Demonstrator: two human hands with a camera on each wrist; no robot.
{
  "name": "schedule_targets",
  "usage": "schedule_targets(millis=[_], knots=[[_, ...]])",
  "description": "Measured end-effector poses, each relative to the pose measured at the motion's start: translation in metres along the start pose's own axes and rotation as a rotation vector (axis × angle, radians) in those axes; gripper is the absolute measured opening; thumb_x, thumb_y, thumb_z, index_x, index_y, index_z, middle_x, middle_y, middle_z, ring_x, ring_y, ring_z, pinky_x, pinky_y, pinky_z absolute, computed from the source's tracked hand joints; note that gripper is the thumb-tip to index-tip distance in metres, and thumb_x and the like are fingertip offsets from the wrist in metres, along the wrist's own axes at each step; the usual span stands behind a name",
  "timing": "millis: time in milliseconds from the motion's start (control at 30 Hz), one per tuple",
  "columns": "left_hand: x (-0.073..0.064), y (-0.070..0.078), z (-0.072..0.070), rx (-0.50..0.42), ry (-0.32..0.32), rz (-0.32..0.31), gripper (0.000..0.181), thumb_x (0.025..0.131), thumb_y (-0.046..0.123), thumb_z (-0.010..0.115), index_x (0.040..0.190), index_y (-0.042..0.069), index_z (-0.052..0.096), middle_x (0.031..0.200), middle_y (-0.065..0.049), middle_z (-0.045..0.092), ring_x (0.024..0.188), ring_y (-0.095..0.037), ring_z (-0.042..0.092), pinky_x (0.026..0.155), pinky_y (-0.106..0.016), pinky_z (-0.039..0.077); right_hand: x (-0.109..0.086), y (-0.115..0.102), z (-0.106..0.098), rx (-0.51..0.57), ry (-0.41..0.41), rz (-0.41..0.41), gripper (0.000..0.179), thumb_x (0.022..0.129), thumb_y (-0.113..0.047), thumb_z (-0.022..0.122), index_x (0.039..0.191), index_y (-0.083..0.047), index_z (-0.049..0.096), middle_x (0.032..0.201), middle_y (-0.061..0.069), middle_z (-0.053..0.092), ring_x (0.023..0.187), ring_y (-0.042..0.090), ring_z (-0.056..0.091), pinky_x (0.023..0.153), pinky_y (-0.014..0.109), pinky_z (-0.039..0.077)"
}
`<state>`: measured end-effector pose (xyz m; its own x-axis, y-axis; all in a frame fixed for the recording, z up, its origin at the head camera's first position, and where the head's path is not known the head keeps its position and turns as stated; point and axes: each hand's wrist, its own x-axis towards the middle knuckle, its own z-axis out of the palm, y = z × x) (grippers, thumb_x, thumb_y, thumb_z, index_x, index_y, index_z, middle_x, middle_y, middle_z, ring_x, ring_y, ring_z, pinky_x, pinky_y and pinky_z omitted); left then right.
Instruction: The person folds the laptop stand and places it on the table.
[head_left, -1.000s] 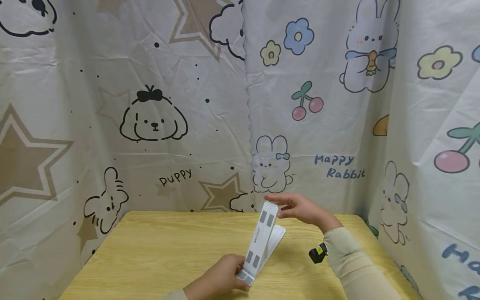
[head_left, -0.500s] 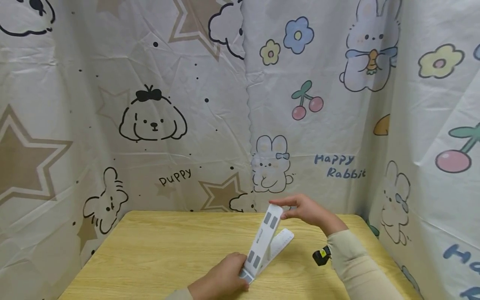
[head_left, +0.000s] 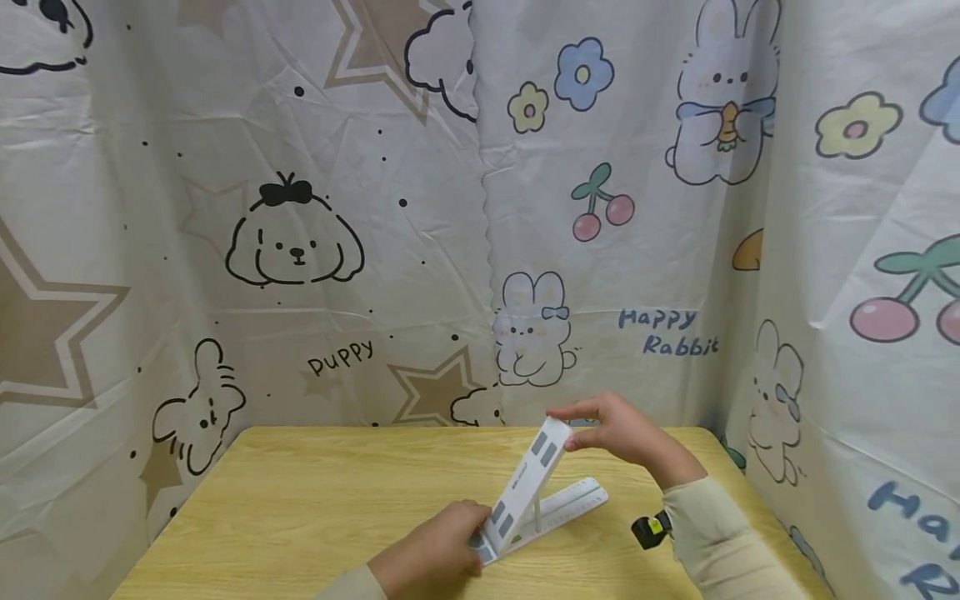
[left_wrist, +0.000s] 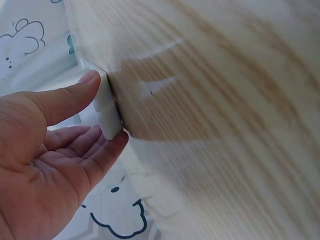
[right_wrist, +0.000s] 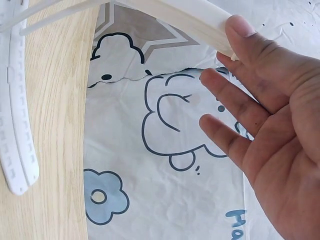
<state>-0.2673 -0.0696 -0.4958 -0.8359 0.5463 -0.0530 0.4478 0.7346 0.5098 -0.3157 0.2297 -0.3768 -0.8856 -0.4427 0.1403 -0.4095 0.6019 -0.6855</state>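
Observation:
A white folding laptop stand [head_left: 525, 483] with grey pads is partly unfolded near the front of the table. Its upper panel slants up to the right, and its notched lower panel [head_left: 581, 500] lies lower, with a thin strut between them. My left hand [head_left: 438, 542] grips the hinge end; in the left wrist view, thumb and fingers hold the white end [left_wrist: 107, 110] from both sides. At the raised tip, my right hand [head_left: 626, 429] pinches the upper panel. The right wrist view shows the thumb on that panel [right_wrist: 200, 22], the lower fingers spread away.
The wooden table [head_left: 322, 492] spreads under both hands. Printed curtains [head_left: 412, 250] with puppies, rabbits and flowers stand behind it and along the sides. A small black device [head_left: 649, 530] hangs at the right wrist.
The stand's two panels have spread apart, the lower one swinging down to the right. My right hand has moved slightly right and down with the upper tip; the left keeps its grip.

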Motion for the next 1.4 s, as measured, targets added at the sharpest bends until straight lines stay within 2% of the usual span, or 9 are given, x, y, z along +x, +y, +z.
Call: schedule_targets(millis=[233, 467, 700, 833, 933, 1033, 1233, 1333, 1400], knots=[[0.003, -0.009, 0.000, 0.025, -0.010, 0.065, 0.057, 0.069, 0.006, 0.092, 0.122, 0.008, 0.070, 0.102, 0.004, 0.069, 0.091, -0.004, 0.059, 0.081, -0.020, 0.054, -0.007, 0.001, 0.003, -0.003, 0.037, 0.043, 0.050, 0.078, -0.027, 0.088, 0.127, -0.024, 0.074, 0.127, 0.003, 0.073, 0.109, 0.022, 0.068, 0.096, 0.050, 0.057], [0.006, -0.022, -0.003, -0.071, -0.048, 0.101, 0.064, 0.069, 0.000, 0.090, 0.130, 0.010, 0.070, 0.106, 0.010, 0.070, 0.096, -0.002, 0.061, 0.088, -0.022, 0.055, -0.015, 0.006, 0.007, 0.093, 0.058, 0.056, 0.052, 0.077, -0.031, 0.089, 0.126, -0.023, 0.074, 0.127, 0.006, 0.072, 0.109, 0.023, 0.068, 0.093, 0.044, 0.059], [0.011, -0.030, -0.006, -0.165, -0.044, 0.060, 0.066, 0.070, -0.004, 0.088, 0.133, 0.010, 0.069, 0.113, 0.008, 0.072, 0.103, -0.005, 0.063, 0.094, -0.026, 0.056, -0.022, 0.005, 0.011, 0.155, 0.097, 0.074, 0.052, 0.079, -0.030, 0.089, 0.127, -0.017, 0.074, 0.129, 0.008, 0.071, 0.113, 0.025, 0.066, 0.095, 0.045, 0.060], [0.013, -0.033, -0.010, -0.162, -0.034, 0.068, 0.067, 0.071, -0.003, 0.088, 0.134, 0.007, 0.067, 0.115, 0.005, 0.072, 0.104, -0.007, 0.064, 0.094, -0.026, 0.057, -0.026, 0.003, 0.016, 0.190, 0.138, 0.100, 0.050, 0.079, -0.030, 0.088, 0.125, -0.018, 0.075, 0.131, 0.006, 0.071, 0.122, 0.032, 0.063, 0.100, 0.051, 0.056], [0.014, -0.035, -0.011, -0.154, -0.029, 0.078, 0.068, 0.072, -0.003, 0.088, 0.135, 0.005, 0.066, 0.116, 0.004, 0.072, 0.106, -0.007, 0.064, 0.095, -0.026, 0.057, -0.028, 0.003, 0.019, 0.226, 0.160, 0.098, 0.049, 0.079, -0.029, 0.088, 0.125, -0.017, 0.075, 0.132, 0.006, 0.070, 0.128, 0.036, 0.060, 0.100, 0.050, 0.056], [0.014, -0.036, -0.010, -0.187, -0.017, 0.068, 0.068, 0.072, -0.005, 0.087, 0.135, 0.005, 0.066, 0.116, 0.004, 0.072, 0.106, -0.009, 0.064, 0.096, -0.028, 0.056, -0.029, 0.004, 0.022, 0.239, 0.173, 0.074, 0.050, 0.081, -0.029, 0.087, 0.127, -0.016, 0.074, 0.134, 0.007, 0.069, 0.129, 0.037, 0.060, 0.097, 0.044, 0.059], [0.014, -0.034, -0.008, -0.293, -0.006, 0.005, 0.065, 0.072, -0.007, 0.086, 0.133, 0.006, 0.067, 0.117, 0.004, 0.072, 0.110, -0.013, 0.064, 0.102, -0.038, 0.055, -0.033, 0.009, 0.026, 0.277, 0.175, 0.013, 0.052, 0.085, -0.028, 0.084, 0.132, -0.012, 0.070, 0.136, 0.010, 0.067, 0.126, 0.038, 0.062, 0.090, 0.031, 0.061], [0.014, -0.031, -0.008, -0.278, -0.007, -0.010, 0.065, 0.072, -0.005, 0.087, 0.133, 0.006, 0.067, 0.118, 0.002, 0.073, 0.110, -0.015, 0.065, 0.102, -0.039, 0.055, -0.035, 0.011, 0.026, 0.264, 0.171, -0.006, 0.053, 0.086, -0.030, 0.083, 0.134, -0.013, 0.068, 0.137, 0.009, 0.066, 0.124, 0.036, 0.063, 0.092, 0.033, 0.061], [0.015, -0.028, -0.009, -0.252, -0.003, -0.010, 0.066, 0.073, -0.002, 0.088, 0.135, 0.006, 0.066, 0.121, 0.000, 0.072, 0.112, -0.017, 0.066, 0.103, -0.040, 0.055, -0.036, 0.012, 0.026, 0.243, 0.162, -0.019, 0.055, 0.087, -0.032, 0.083, 0.136, -0.013, 0.066, 0.139, 0.007, 0.065, 0.124, 0.035, 0.062, 0.098, 0.039, 0.059]])
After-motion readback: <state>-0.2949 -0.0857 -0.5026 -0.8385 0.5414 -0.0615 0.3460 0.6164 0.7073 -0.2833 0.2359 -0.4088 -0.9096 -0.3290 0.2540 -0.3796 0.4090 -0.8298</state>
